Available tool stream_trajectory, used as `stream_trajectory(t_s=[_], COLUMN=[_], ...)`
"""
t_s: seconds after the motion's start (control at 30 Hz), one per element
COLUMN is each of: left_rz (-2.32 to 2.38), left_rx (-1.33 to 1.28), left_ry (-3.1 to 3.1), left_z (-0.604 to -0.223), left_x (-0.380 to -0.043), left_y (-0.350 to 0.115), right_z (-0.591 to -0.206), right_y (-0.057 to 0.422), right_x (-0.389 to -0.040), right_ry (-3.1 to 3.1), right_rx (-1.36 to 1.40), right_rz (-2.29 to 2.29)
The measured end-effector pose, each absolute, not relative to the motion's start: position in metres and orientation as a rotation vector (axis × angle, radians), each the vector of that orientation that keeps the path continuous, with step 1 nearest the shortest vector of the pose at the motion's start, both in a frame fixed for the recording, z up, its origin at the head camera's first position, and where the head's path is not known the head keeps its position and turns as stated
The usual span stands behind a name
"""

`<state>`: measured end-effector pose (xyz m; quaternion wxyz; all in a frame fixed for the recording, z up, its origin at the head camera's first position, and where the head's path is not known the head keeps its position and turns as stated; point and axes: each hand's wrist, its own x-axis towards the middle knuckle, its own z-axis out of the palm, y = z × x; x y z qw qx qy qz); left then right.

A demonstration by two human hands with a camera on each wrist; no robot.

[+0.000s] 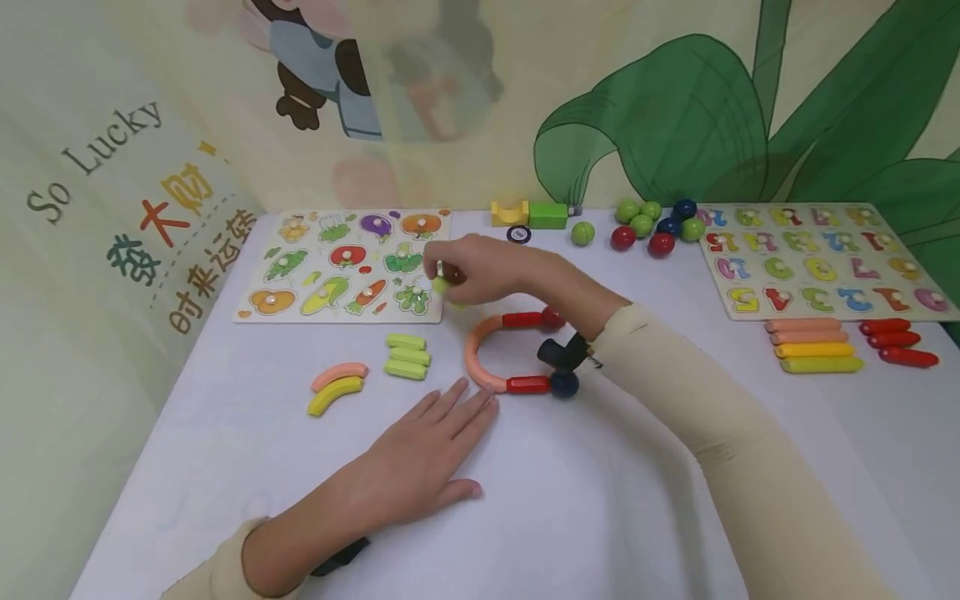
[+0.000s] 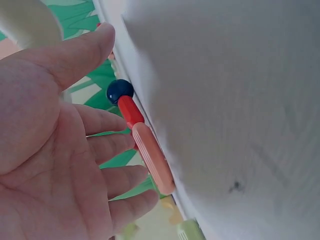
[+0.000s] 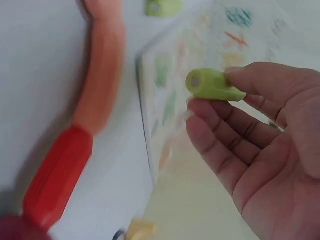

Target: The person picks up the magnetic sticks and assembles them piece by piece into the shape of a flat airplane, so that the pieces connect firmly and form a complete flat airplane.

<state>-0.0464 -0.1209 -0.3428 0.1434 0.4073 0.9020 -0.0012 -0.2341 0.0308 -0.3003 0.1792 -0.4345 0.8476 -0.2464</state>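
My right hand [image 1: 480, 267] pinches a short light-green magnetic stick [image 3: 212, 85] between thumb and fingers, above the table by the vegetable puzzle board's right edge. A U-shaped chain lies in the middle: a salmon-pink curved piece [image 1: 474, 350], red sticks [image 1: 528, 384] on both arms, a dark blue ball [image 1: 564, 384] at the near end and a red ball [image 1: 552, 317] at the far end. My left hand [image 1: 427, 458] is palm down with straight fingers, its fingertips right at the chain's near pink end. Left of it lie several green sticks [image 1: 407, 357].
Pink and yellow curved pieces [image 1: 336, 398] lie at left. The vegetable board [image 1: 247, 292] is at the back left, a number board [image 1: 750, 310] at the back right. Balls [image 1: 641, 225], a green block [image 1: 547, 216], and straight sticks [image 1: 813, 350] lie around.
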Motion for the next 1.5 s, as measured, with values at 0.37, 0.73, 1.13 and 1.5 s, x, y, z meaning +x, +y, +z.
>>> stream_trajectory(t_s=[0.37, 0.73, 1.13, 1.5], left_rz=[-0.006, 0.015, 0.012, 0.003], left_rx=[1.186, 1.199, 1.196, 1.199], left_ry=[2.590, 2.586, 2.588, 2.588], left_z=[-0.343, -0.342, -0.342, -0.343], left_x=[-0.050, -0.050, -0.051, -0.051], left_y=[-0.117, -0.118, -0.118, -0.117], right_z=[-0.343, -0.357, -0.361, -0.362], right_y=[0.145, 0.160, 0.158, 0.160], right_x=[-0.245, -0.243, -0.244, -0.245], right_ry=[2.406, 2.377, 2.368, 2.450], right_rx=[-0.408, -0.219, -0.154, -0.139], right_rz=[-1.282, -1.312, -1.300, -1.243])
